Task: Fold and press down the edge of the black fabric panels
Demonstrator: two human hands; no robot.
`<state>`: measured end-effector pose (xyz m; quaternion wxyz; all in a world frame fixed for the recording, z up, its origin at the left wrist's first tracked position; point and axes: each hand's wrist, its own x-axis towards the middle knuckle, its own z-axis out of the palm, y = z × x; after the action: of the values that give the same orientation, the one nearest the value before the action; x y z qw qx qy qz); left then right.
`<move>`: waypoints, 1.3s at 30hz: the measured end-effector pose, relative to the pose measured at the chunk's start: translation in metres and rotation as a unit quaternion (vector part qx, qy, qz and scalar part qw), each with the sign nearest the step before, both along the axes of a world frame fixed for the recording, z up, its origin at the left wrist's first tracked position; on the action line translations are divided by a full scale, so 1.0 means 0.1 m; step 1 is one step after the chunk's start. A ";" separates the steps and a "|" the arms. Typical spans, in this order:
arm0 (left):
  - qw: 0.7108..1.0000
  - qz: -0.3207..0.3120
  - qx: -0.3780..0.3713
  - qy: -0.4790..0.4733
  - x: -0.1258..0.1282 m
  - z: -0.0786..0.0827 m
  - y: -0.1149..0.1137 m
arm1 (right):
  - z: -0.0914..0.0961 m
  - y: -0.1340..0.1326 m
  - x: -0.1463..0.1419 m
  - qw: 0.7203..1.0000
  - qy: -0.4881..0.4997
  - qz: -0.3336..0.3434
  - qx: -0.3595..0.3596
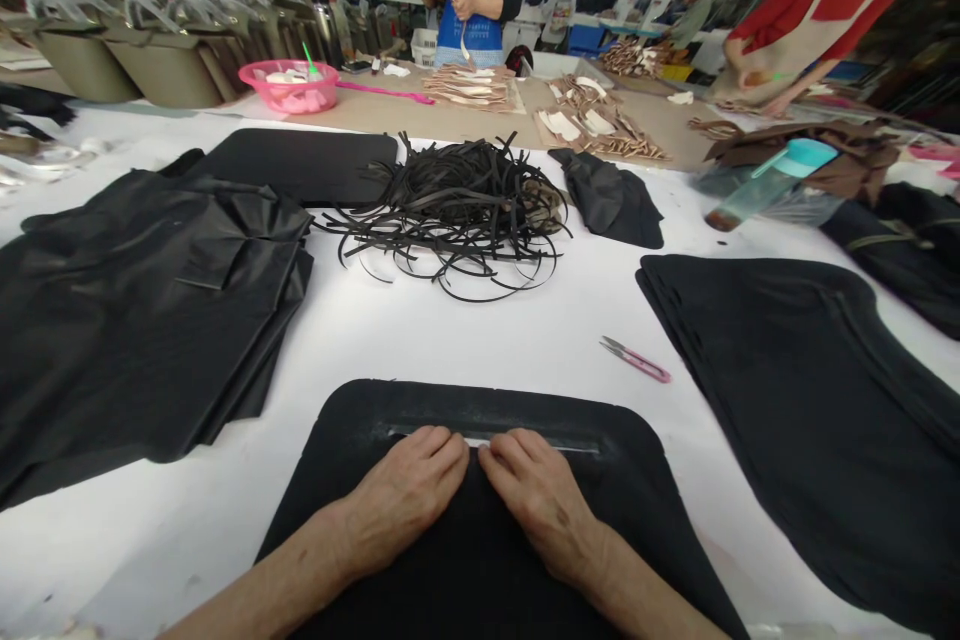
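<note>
A black panel (465, 560) with rounded corners lies flat in front of me on the white table. Near its far edge runs a long, narrow slot (577, 448), with a bit of white showing between my hands. My left hand (409, 485) has its fingers curled together over the near edge of this slot. Close beside it, my right hand (536, 490) grips the same edge with bent fingers. The fingertips and thumbs are partly hidden. Pink-handled thread snips (636, 358) lie to the right, beyond the panel and apart from both hands.
Black sheets (142, 310) are piled at left, and stacked black panels (787, 400) at right. Behind the panel sits a tangle of black strips (465, 200). A bottle (772, 185) lies at back right, a pink basin (289, 90) stands at back left. Co-workers stand across the table.
</note>
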<state>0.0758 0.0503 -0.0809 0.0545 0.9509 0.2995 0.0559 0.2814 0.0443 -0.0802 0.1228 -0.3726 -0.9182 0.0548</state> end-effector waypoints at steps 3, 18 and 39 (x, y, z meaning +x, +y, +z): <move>1.000 -0.008 0.008 0.023 -0.11 0.05 0.01 | 0.03 0.00 0.16 1.000 -0.014 0.013 -0.022; 0.996 -0.001 0.084 0.009 -0.69 0.07 -0.04 | 0.17 -0.14 0.82 0.994 -0.102 -0.005 0.027; 0.982 0.157 0.098 -0.019 -0.98 -0.38 -0.19 | 0.11 -0.26 0.89 0.981 -0.087 -0.163 0.052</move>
<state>-0.0221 0.0314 -0.1193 -0.0429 0.8914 0.4374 0.1108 0.3705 0.0180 -0.0696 0.0692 -0.5138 -0.8539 -0.0467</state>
